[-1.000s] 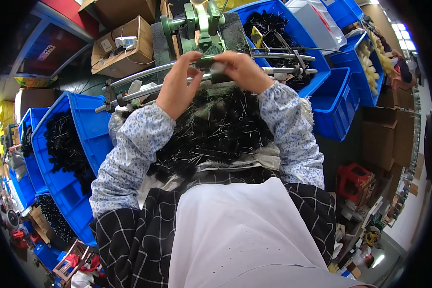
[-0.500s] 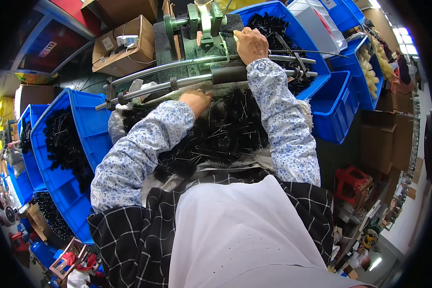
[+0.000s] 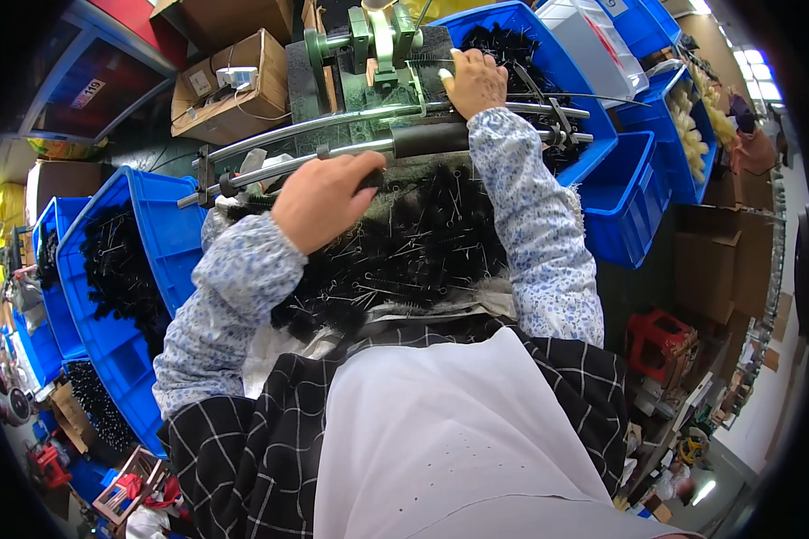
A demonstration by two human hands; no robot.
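Occupying the middle of the head view: a heap of black brushes (image 3: 422,238), thin wire stems with looped ends, lying on a pale cloth (image 3: 493,296) across the person's lap.

Item, left hand (image 3: 328,198): above the heap's far left edge, fingers bent, thumb closing from beneath; it seems to pinch one dark brush (image 3: 371,181).

Item, right hand (image 3: 479,83): fingers extended beside the green machine (image 3: 382,56), a thin dark bristled piece (image 3: 430,62) near the fingertips; whether gripped, I cannot tell from where I stand.

Handling, by judgement: very light; bristles soft and springy, wire slim and easily bent; stems likely to snag on one another. Best hold: the bare stem or loop, between thumb and forefinger.

Edges: steel bars (image 3: 274,168) cross between heap and machine, the near one wearing a black sleeve (image 3: 430,138). Blue bins flank left (image 3: 166,229) and right (image 3: 600,148).

Room: above the heap, between the forearms; narrower at the machine.
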